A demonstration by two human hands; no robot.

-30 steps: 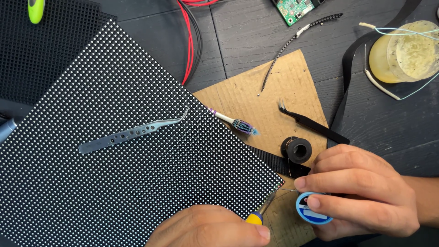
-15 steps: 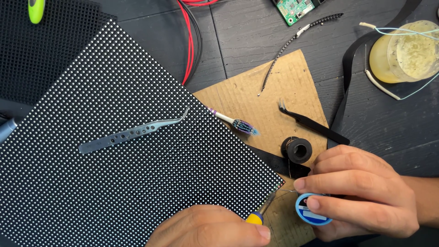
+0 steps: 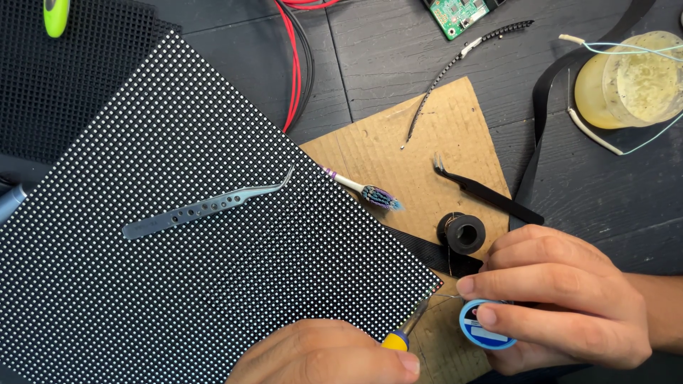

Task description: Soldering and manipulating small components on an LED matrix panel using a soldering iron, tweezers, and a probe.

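My right hand [image 3: 569,299] grips a small blue and white spool [image 3: 484,328] at the lower right, with a thin strand running from it to the corner of the black dotted panel [image 3: 178,242]. My left hand [image 3: 327,355] at the bottom edge holds a tool with a yellow handle [image 3: 395,341]; its metal tip [image 3: 418,313] points at that same panel corner. Curved silver tweezers [image 3: 206,206] lie loose on the panel.
A cardboard sheet [image 3: 427,142] carries a small toothbrush [image 3: 366,190], black tweezers [image 3: 487,192] and a black reel [image 3: 461,232]. A yellowish jar [image 3: 633,78] stands at upper right. Red and black cables [image 3: 299,64] and a green circuit board [image 3: 459,14] lie at the top.
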